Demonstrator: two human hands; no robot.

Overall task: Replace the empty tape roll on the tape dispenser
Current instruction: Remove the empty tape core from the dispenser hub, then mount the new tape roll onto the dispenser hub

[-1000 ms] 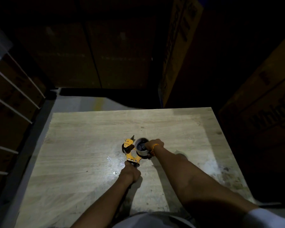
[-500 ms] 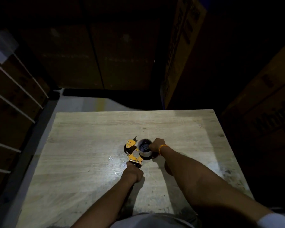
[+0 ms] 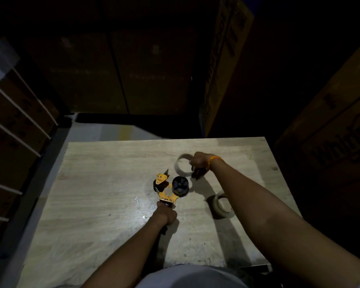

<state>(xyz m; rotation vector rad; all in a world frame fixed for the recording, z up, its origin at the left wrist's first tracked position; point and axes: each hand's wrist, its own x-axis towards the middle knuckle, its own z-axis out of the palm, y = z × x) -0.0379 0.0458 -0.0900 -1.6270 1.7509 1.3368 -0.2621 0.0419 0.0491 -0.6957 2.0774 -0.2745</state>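
An orange tape dispenser (image 3: 164, 189) lies on the wooden table (image 3: 104, 183), its black spool hub (image 3: 180, 185) bare. My left hand (image 3: 165, 214) is shut on its handle at the near end. My right hand (image 3: 198, 161) holds an empty cardboard tape core (image 3: 181, 166), blurred, just above the table beyond the hub. A full roll of tape (image 3: 221, 206) lies on the table to the right of the dispenser, partly under my right forearm.
Large cardboard boxes (image 3: 328, 138) stand close on the right and behind the table. A rack with white rails (image 3: 15, 113) runs along the left. The room is dark beyond the lit table.
My right hand pulled the empty core off the hub and carried it up and to the right. The hub is now bare, and the full roll has come into view.
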